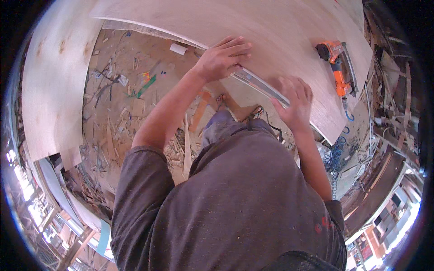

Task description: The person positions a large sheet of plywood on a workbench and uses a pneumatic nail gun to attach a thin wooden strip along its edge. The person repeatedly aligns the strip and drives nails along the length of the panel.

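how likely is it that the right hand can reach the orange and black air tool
Probably yes: the right hand is at the edge of the pale wooden sheet bearing the air tool, with only bare surface showing between them.

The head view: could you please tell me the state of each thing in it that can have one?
Plywood sheet: lying flat.
Grey strip: along the plywood sheet's near edge.
Left hand: at the grey strip's left end, grip unclear.
Right hand: closed on the grey strip's right end.
Nail gun: unheld, resting on the plywood sheet.
Blue air hose: coiled, joined to the nail gun.
Floor: littered with wood scraps.
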Tool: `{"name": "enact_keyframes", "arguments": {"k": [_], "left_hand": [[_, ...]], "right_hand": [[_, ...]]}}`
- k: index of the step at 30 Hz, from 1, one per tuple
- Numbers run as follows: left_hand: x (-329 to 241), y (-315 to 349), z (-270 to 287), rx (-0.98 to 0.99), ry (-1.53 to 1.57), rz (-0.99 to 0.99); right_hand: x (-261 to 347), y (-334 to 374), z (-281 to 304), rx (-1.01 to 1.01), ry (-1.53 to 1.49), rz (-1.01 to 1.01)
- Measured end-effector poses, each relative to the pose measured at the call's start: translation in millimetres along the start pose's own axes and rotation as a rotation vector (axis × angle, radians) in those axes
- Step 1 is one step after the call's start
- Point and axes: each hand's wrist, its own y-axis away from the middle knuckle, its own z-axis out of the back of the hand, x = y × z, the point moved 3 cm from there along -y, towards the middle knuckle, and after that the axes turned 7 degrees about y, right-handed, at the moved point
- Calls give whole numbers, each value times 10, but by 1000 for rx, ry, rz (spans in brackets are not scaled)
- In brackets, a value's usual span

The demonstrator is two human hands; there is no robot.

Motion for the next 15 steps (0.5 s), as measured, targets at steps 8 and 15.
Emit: {"name": "enact_keyframes", "arguments": {"k": [8,15], "left_hand": [[98,10,-26,-78,-1,-132],[46,29,7,-88,24,-122]], "right_hand": [[176,-225,-446,-95,115,7],[246,-208,-479,-118,192,-4]]}}
